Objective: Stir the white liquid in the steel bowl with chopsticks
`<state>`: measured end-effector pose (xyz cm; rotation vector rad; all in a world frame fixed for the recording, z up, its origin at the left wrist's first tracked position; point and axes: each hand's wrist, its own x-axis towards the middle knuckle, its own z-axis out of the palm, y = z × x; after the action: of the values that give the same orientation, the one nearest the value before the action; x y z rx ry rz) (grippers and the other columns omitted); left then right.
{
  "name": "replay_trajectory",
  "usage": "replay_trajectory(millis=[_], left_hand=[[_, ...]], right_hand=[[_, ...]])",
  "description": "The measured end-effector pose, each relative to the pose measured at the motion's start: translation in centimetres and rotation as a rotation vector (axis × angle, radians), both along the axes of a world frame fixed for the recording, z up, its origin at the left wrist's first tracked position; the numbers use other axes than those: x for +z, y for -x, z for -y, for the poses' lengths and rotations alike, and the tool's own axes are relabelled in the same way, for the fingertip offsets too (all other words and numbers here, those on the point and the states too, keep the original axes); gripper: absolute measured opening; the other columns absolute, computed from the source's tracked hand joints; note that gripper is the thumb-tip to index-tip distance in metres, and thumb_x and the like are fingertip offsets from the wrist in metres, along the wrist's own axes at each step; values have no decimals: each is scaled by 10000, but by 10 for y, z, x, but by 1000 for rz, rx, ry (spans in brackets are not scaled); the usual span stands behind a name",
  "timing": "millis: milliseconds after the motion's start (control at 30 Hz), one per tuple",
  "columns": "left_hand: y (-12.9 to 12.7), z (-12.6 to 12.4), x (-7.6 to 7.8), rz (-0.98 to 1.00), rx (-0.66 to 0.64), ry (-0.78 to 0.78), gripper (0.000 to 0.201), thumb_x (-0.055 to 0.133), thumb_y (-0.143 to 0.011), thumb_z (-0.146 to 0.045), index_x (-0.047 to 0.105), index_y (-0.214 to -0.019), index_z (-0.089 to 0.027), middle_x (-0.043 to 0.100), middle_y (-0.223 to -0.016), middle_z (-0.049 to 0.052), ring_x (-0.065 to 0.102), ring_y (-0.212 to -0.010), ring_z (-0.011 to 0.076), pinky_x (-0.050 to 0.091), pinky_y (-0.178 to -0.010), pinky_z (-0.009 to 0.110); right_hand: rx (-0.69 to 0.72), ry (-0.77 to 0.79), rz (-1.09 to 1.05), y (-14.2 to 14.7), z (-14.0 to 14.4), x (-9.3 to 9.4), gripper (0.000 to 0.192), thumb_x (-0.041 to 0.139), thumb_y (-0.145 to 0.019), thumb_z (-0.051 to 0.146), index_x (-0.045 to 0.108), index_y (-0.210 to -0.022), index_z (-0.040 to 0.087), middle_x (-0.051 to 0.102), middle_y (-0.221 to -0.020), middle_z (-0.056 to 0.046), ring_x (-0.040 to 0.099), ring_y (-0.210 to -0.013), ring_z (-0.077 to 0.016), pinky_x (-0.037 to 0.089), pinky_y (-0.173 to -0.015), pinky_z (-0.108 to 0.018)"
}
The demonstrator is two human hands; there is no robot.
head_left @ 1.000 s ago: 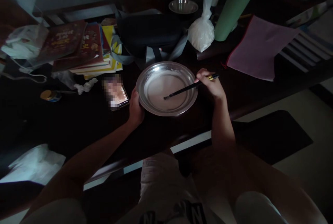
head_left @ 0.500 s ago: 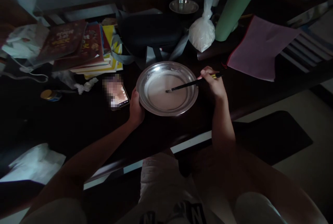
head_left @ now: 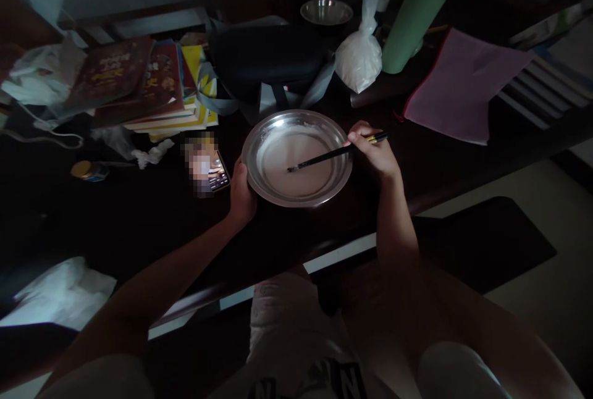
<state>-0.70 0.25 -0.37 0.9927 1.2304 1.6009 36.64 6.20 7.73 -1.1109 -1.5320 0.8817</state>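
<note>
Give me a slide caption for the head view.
Right hand holds chopsticks in a steel plate; left hand grips its rim.

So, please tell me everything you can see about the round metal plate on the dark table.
The round shiny metal plate is shallow, with a wide raised rim and a flat bottom covered by a pale whitish layer. It lies flat on the dark table, near the front edge. The left hand grips its left rim. The right hand holds dark chopsticks whose tips reach into the plate's middle. A phone lies just left of it.

Stacked books [head_left: 148, 87] far left; phone [head_left: 210, 170] beside them; white bag [head_left: 359, 59] behind; pink folder [head_left: 463, 87] right
</note>
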Motion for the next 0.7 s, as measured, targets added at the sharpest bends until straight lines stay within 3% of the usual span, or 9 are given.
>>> replay_trajectory(millis=[133,300,467,600,700], left_hand=[[1,0,-2,-15,-4,0,757,824,-1073,-959,914,-1325,-251,932,-1566,144,778,-1654,408,565,-1527,566],[-2,0,-1,-15,16,14,773,843,-1030,-983,940,-1333,-279,938,-1552,135,791,-1646,400,568,-1530,578],[-4,0,2,-7,15,-8,730,835,-1060,-938,949,-1349,-277,951,-1521,140,810,-1612,402,593,-1506,594],[0,1,3,-37,-23,8,759,791,-1083,-956,945,-1402,-284,930,-1570,151,781,-1667,394,588,-1502,558],[3,0,2,-47,-28,7,765,776,-1096,-961,945,-1438,-297,928,-1572,142,787,-1657,386,592,-1492,536]], right_hand=[[-87,-7,-15,-2,0,0,652,935,-963,946,810,-742,345,649,-847,-21,739,-1038,-304,632,-1164,-584],[17,12,7,-1,1,1,663,940,-927,986,849,-780,346,683,-866,-25,734,-1016,-303,628,-1129,-586],[-83,1,-33,0,0,1,755,904,-888,1068,799,-711,342,650,-840,-20,721,-1017,-300,627,-1121,-568],[14,29,-14,2,1,3,745,933,-846,1074,838,-746,343,685,-839,-16,726,-980,-292,628,-1090,-560],[-14,12,-10,2,2,5,782,910,-826,1115,825,-730,344,669,-842,-17,713,-993,-294,610,-1120,-576]])
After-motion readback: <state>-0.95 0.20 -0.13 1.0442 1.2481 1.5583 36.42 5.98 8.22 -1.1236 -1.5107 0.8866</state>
